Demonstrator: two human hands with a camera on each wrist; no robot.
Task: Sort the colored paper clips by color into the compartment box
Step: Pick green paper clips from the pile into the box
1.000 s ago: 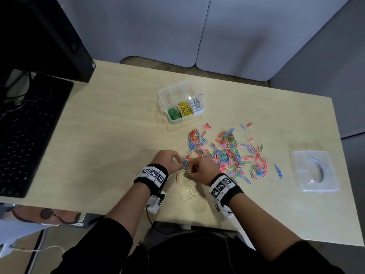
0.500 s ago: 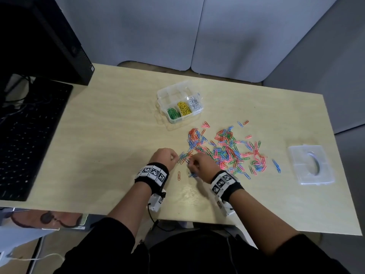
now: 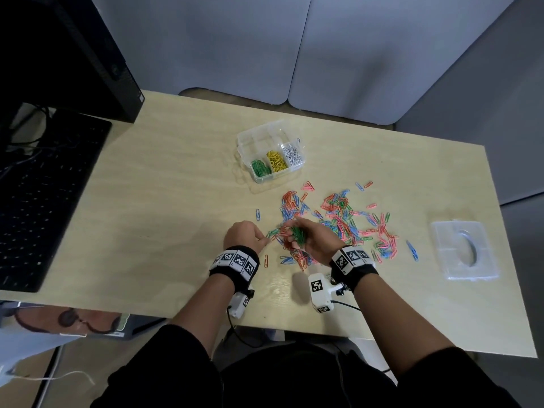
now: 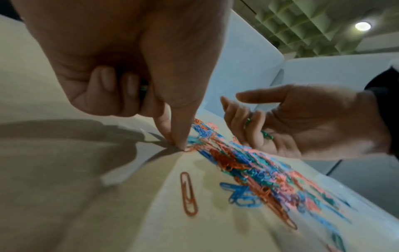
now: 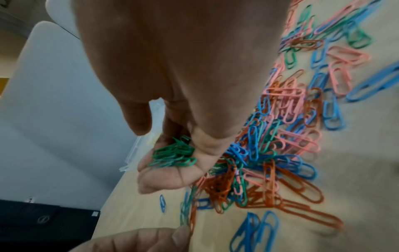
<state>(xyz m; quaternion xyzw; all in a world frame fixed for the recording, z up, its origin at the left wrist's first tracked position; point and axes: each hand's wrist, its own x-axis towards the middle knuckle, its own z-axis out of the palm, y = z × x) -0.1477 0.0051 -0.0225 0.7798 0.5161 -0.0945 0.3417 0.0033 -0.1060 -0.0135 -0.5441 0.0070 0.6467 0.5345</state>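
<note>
your left hand (image 4: pixel 138 56) is reaching down with thumb and forefinger tips (image 4: pixel 180 143) meeting at the near edge of the paper clip pile (image 4: pixel 254 168) on the tabletop (image 4: pixel 75 196), its other fingers curling into the palm. your right hand (image 4: pixel 302 122) is hovering palm up beyond the pile, cradling a few green clips (image 4: pixel 266 135). a lone orange clip (image 4: pixel 189 193) is lying apart, just beside the pile.
</note>
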